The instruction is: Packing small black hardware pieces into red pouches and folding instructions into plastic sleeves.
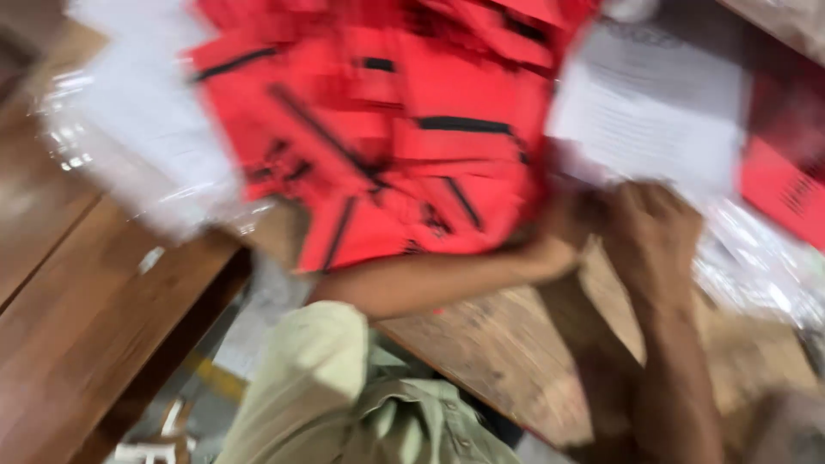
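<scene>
Head view, blurry: we've both hands, left hand [554, 245] & right hand [653, 232], closed on the red vest's [404, 129] 4 o'clock edge w/ its white sheet [653, 112], steadying it on the table [94, 318].

hands [601, 236]: 2 | red vests [404, 129]: several, blurred | paper sheets [653, 112]: perhaps 2

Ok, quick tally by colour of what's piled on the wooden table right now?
Red garment with black zips: 1 in the blurred middle pile, gripped by both hands
Red pieces at right edge: 1
White printed sheets: 1
Clear plastic bags: 2, one each side
Total: 5, though blur may hide more
</scene>
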